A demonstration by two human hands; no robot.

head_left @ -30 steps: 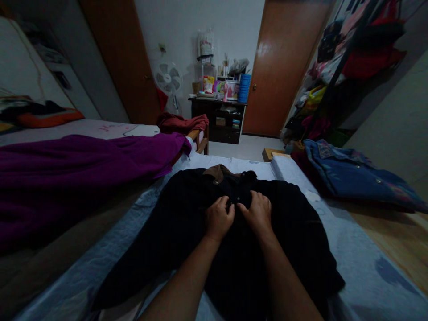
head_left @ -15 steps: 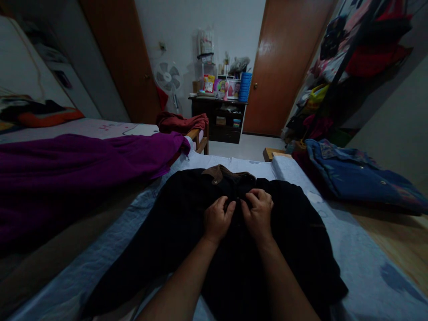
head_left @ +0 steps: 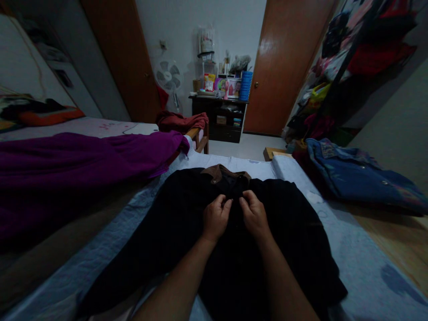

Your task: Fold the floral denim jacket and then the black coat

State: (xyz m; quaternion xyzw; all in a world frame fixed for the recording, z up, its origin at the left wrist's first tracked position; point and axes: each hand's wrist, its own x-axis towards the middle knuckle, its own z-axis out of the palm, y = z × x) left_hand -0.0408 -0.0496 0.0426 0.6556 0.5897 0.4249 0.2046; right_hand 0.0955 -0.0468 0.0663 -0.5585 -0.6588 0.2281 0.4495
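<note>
A dark jacket (head_left: 180,223) with a brown collar (head_left: 216,173) lies spread on the bed, collar away from me and sleeves out to both sides. My left hand (head_left: 216,217) pinches the front edge of the jacket just below the collar, thumb against fingers. Close beside it, my right hand (head_left: 254,214) pinches the opposite front edge, with a small gap between the two hands. A snap button shows on the left collar tip. Fine detail of the dark cloth at my fingertips is too dim to make out.
A light patterned sheet (head_left: 364,263) covers the bed. To the left lies a purple cloth (head_left: 83,165); to the right, a folded blue denim garment (head_left: 354,178). Farther off stand a fan (head_left: 169,76), a dark cabinet (head_left: 197,109) and a wooden door (head_left: 284,67).
My right hand has shifted slightly left and its fingers have drawn closer together. The jacket's right front has moved inward, and the collar sits more evenly. The left hand barely moved.
</note>
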